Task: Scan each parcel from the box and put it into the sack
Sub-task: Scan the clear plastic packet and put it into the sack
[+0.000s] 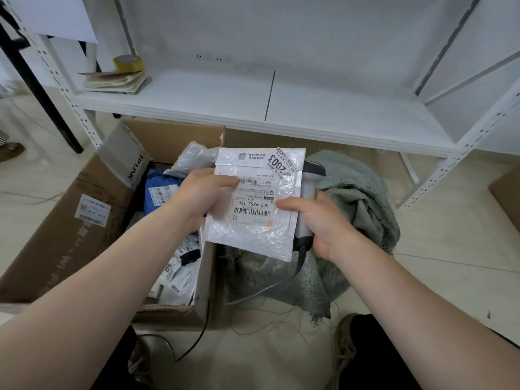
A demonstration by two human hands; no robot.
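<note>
Parcel [254, 229] in left hand [197, 197] (scanner [307, 190], right hand [323, 226])

Wearing black trousers [377, 358], showing along the bottom edge on both sides. Wearing a worn, grey-brown shoe [344, 353] on the right foot (details of the lacing too blurred to tell). Leaving the left forearm [98, 277], right forearm [408, 291], left hand [197, 195] and right hand [323, 223] bare.

The box [70, 220] sits on the floor [450, 249] at lower left of the frame, the sack [351, 198] just right of it. A parcel [253, 204] is held above where they meet, the scanner [308, 192] behind its right edge. The shelf [253, 102] spans the upper frame, with a tape roll [128, 63] at its left end.
</note>
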